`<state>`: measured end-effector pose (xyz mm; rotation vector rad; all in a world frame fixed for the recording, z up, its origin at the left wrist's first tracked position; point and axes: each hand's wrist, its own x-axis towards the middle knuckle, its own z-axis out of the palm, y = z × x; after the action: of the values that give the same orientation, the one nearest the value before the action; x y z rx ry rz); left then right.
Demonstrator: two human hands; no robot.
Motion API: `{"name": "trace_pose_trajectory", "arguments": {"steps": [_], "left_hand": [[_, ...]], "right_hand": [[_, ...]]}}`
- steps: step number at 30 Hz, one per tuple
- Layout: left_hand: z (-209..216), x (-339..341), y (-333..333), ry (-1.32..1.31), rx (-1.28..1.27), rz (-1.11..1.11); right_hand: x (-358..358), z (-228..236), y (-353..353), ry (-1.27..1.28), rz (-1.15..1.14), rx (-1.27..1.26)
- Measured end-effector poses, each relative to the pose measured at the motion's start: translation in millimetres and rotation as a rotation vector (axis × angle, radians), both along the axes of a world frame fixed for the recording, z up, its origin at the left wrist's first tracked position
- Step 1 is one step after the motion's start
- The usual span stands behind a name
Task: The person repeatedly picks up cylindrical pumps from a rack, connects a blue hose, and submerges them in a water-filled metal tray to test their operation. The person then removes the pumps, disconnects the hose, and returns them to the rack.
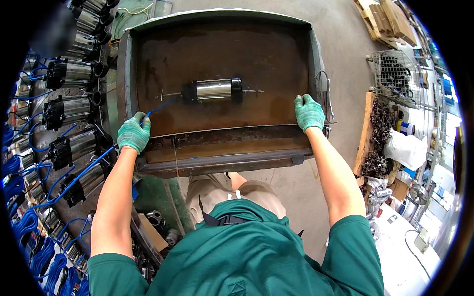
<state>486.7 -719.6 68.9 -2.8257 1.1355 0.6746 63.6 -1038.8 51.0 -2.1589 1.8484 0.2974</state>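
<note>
A rusty metal tank (301, 64) filled with brown water stands in front of me. A shiny steel cylinder with black end caps (213, 90) lies under the water at its middle, on a thin rod. A blue hose (160, 106) runs from its left end toward my left hand. My left hand (133, 132), in a green glove, rests on the tank's near left rim and holds the hose. My right hand (309, 112), also gloved, grips the near right rim.
A rack (47, 133) to my left carries several similar steel cylinders (74, 108) with blue hoses. At the right stand a wire basket (397, 74), a pile of dark metal parts (377, 133), wooden pallets (385, 19) and a white bench (405, 266). Concrete floor lies beyond.
</note>
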Motion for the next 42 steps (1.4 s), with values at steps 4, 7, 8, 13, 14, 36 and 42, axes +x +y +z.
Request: {"name": "trace_pose_trajectory", "arguments": {"steps": [4, 7, 8, 13, 14, 36, 42], "left_hand": [[-3.0, 0.8, 2.2, -0.015, -0.012, 0.006], [-3.3, 0.9, 2.2, -0.025, -0.008, 0.002], [-4.7, 1.8, 3.0, -0.026, -0.010, -0.002], [-3.8, 1.3, 2.4, -0.016, -0.017, 0.003], [-1.5, -0.2, 1.0, -0.019, -0.016, 0.002], [-3.4, 0.2, 2.4, -0.029, -0.029, 0.005], [-0.7, -0.2, 0.9, -0.030, -0.021, -0.010]], "right_hand": [[1.2, 1.7, 0.4, 0.004, 0.003, 0.011], [1.3, 1.5, 0.2, 0.005, 0.003, 0.018], [1.3, 1.1, 0.3, 0.007, 0.004, 0.016], [1.6, 1.7, 0.0, 0.017, 0.009, 0.026], [1.2, 1.9, 0.3, 0.018, 0.006, 0.030], [3.5, 3.3, -0.4, 0.027, -0.004, 0.040], [2.5, 3.3, 0.4, 0.023, -0.004, 0.038]]}}
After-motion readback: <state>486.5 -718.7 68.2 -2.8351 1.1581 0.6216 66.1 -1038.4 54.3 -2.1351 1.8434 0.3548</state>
